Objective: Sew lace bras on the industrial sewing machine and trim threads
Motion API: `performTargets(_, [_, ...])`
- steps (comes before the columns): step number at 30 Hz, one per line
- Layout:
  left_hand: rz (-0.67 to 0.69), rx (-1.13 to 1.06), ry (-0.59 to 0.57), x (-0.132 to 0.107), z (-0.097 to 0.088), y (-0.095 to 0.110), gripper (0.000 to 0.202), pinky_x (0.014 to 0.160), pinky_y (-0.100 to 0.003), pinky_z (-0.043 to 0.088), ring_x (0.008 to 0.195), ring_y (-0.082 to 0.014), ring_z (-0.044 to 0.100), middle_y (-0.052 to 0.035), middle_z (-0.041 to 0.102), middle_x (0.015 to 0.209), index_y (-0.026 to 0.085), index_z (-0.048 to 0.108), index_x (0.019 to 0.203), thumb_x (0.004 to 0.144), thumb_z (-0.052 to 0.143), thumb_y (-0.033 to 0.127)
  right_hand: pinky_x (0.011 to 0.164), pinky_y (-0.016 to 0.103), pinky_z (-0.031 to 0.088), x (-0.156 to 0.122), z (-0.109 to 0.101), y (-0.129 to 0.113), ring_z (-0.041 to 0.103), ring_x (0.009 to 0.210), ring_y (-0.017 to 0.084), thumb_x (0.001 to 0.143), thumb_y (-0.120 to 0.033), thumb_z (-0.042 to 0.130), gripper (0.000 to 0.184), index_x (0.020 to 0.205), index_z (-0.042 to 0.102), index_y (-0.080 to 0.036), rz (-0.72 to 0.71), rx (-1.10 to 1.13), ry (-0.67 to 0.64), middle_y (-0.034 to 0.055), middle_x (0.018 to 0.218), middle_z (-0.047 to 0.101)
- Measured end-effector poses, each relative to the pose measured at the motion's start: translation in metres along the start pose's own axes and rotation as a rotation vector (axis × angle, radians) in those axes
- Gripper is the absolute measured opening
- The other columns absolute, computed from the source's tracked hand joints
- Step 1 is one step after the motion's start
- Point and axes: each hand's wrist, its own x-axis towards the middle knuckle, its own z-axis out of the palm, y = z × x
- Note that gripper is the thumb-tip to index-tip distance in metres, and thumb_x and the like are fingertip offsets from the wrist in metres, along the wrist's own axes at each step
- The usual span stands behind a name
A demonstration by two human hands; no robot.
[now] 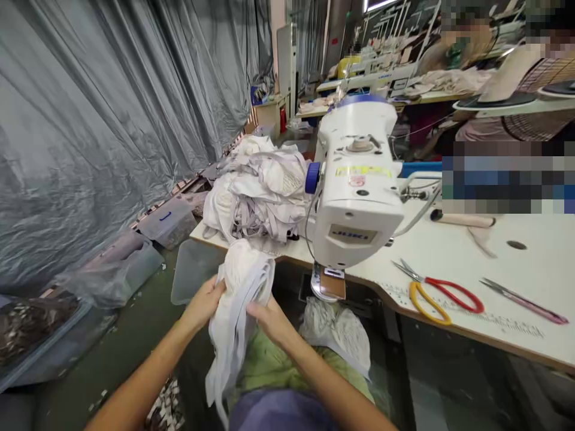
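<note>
The white garment (238, 287) is held up at the lower centre of the frame, just off the front edge of the counter (539, 251), with its loose bands trailing down toward the bottom edge. It looks light and limp, thin cloth with a gathered, rounded part at the top, so it should fold and sag easily rather than hold a shape. I would judge it not fragile, though the gathers could be pulled out of line and the bands could slide over one another. The best hold is probably a pinch on the flat, layered bands, with the gathered part left unsqueezed.

The left hand (207, 303) is closed on the garment's left edge, fingers curled in against the cloth. The right hand (270, 318) is closed on the opposite edge, its thumb laid over the bands; its other fingers are mostly hidden, so how tightly they press I cannot tell. A second white piece (336, 335) lies on the lap, right of the right hand and below the sewing machine (359, 179), and a heap of similar pieces (269, 185) sits left of the machine
</note>
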Motion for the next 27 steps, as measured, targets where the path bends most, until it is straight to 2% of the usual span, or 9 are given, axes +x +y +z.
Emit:
performTargets(3, [-0.005,0.157,-0.007,-0.007,0.022,-0.045,0.046,0.106,-0.049,0.047,0.118,-0.0315,0.064,-0.012,0.073,0.121,0.016,0.072,0.114,0.093,0.048,0.048,0.109,0.043,0.042,-0.017,-0.002,0.023,0.059,0.118,0.027,0.083,-0.048,0.07,0.054,0.127,0.059,-0.02,0.042,-0.103,-0.004,0.0099,0.13,0.065])
performTargets(7, [-0.02,0.21,0.039,-0.017,0.049,-0.08,0.037,0.11,-0.051,0.042,0.125,-0.0355,0.058,-0.0165,0.068,0.129,0.017,0.07,0.109,0.076,0.068,0.034,0.096,0.039,0.048,-0.032,-0.006,0.043,0.062,0.101,0.025,0.084,-0.03,0.061,0.032,0.113,0.063,-0.017,0.054,-0.398,0.065,0.008,0.109,0.068])
performTargets(10, [-0.066,0.238,0.109,-0.029,0.067,-0.09,0.04,0.103,-0.053,0.046,0.119,-0.0354,0.062,-0.0203,0.067,0.125,0.016,0.06,0.12,0.083,0.06,0.031,0.09,0.037,0.049,-0.039,-0.016,0.059,0.062,0.092,0.024,0.085,-0.026,0.052,0.022,0.102,0.063,-0.018,0.079,-0.506,0.147,0.0068,0.096,0.068])
performTargets(13, [-0.076,0.155,0.146,-0.044,0.082,-0.088,0.046,0.095,-0.044,0.052,0.111,-0.029,0.068,-0.0179,0.068,0.123,0.018,0.042,0.136,0.094,0.048,0.036,0.088,0.037,0.049,-0.045,-0.026,0.073,0.062,0.091,0.024,0.087,-0.024,0.047,0.022,0.101,0.062,-0.019,0.103,-0.519,0.176,0.007,0.094,0.068])
performTargets(16, [-0.044,0.11,0.101,-0.054,0.094,-0.083,0.075,0.096,-0.041,0.053,0.115,-0.0284,0.067,-0.0173,0.064,0.131,0.019,0.026,0.147,0.086,0.063,0.042,0.086,0.037,0.048,-0.052,-0.03,0.08,0.061,0.092,0.025,0.087,-0.024,0.05,0.022,0.104,0.062,-0.02,0.1,-0.538,0.16,0.0073,0.1,0.068])
performTargets(19, [-0.052,0.165,-0.045,-0.047,0.093,-0.085,0.081,0.1,-0.045,0.051,0.119,-0.0321,0.064,-0.0167,0.064,0.132,0.016,0.039,0.143,0.075,0.075,0.04,0.084,0.036,0.047,-0.059,-0.034,0.084,0.06,0.089,0.024,0.082,-0.026,0.059,0.013,0.094,0.063,-0.021,0.111,-0.545,0.12,0.0056,0.097,0.067])
performTargets(21, [-0.094,0.095,-0.117,-0.035,0.084,-0.093,0.063,0.102,-0.045,0.051,0.12,-0.0313,0.064,-0.0153,0.066,0.131,0.016,0.052,0.135,0.081,0.068,0.042,0.08,0.034,0.047,-0.062,-0.042,0.087,0.058,0.083,0.022,0.082,-0.028,0.06,0.009,0.088,0.061,-0.02,0.138,-0.536,0.117,0.0041,0.089,0.066])
performTargets(23, [-0.155,0.041,-0.103,-0.025,0.073,-0.105,0.056,0.103,-0.046,0.05,0.12,-0.0321,0.064,-0.0169,0.067,0.13,0.013,0.057,0.13,0.085,0.061,0.046,0.075,0.032,0.047,-0.062,-0.054,0.09,0.057,0.078,0.02,0.086,-0.032,0.056,0.013,0.087,0.06,-0.02,0.167,-0.514,0.124,0.0028,0.082,0.065])
performTargets(27, [-0.17,0.057,-0.009,-0.019,0.071,-0.119,0.08,0.107,-0.049,0.047,0.129,-0.0336,0.059,-0.0223,0.058,0.142,0.012,0.036,0.15,0.085,0.064,0.049,0.075,0.031,0.048,-0.061,-0.069,0.095,0.058,0.08,0.02,0.09,-0.037,0.049,0.021,0.091,0.061,-0.019,0.194,-0.461,0.13,0.0029,0.084,0.066])
